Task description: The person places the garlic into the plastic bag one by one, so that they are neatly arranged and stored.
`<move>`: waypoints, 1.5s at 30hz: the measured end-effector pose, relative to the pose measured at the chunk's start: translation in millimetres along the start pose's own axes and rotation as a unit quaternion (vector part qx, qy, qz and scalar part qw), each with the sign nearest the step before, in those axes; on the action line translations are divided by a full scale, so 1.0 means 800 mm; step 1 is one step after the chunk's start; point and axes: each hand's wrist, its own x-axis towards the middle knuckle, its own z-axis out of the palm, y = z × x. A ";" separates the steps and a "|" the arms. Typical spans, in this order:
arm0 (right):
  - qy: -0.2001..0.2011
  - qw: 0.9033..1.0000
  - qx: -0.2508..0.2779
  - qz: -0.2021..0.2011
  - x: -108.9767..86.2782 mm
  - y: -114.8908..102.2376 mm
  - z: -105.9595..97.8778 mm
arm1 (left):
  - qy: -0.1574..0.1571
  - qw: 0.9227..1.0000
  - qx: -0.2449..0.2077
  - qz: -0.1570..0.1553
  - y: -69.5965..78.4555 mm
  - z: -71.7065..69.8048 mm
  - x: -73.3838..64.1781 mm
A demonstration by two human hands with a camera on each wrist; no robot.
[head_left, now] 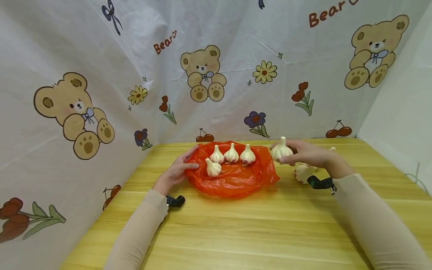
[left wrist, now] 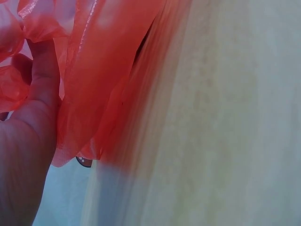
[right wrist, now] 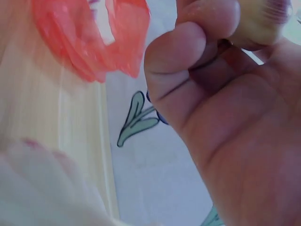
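Writing: "Bear" is legible twice on the cloth [head_left: 233, 26], each with a heart—one at eleven o'clock of the bag [head_left: 233, 189], one at one o'clock, its heart cut by the upper frame edge; other prints are bears, bows, flowers and cherries. Right hand [head_left: 308, 154]: gripping one garlic [head_left: 281, 152] between thumb and fingers, stem at twelve, the garlic at nine o'clock of the palm and between two and three o'clock of the bag. Whether it overhangs the rim cannot be told. Left hand [head_left: 175, 171]: holding the red bag by its nine o'clock rim, thumb over the near side; in the left wrist view the thumb lies among red plastic folds. Inside the bag, four bulbs [head_left: 231, 153]: three in a row from eleven to one o'clock, the fourth at nine, tilted. On the table, a loose bulb [head_left: 303, 173] sits at six o'clock of the right hand, partly hidden; another stem [head_left: 332, 149] shows past the wrist. Table [head_left: 243, 232]: far edge at twelve, just beyond the bag, against the cloth; left edge also meets cloth; right edge along a white wall [head_left: 413, 97]. Wood surface runs from the bag toward six o'clock, between the forearms.
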 end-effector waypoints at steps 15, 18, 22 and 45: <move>-0.003 1.000 -0.006 0.021 0.046 -0.011 0.030 | 0.001 1.000 -0.003 -0.001 -0.001 0.003 0.000; -0.001 1.000 0.001 0.027 0.052 -0.017 0.035 | -0.002 1.000 -0.004 0.000 -0.001 0.002 0.001; 0.014 0.999 0.004 0.031 0.059 -0.025 0.039 | -0.003 1.000 -0.003 0.001 -0.001 0.002 0.002; 0.017 1.000 0.022 0.011 0.080 -0.061 0.041 | 0.001 1.000 -0.004 -0.005 0.003 0.001 -0.001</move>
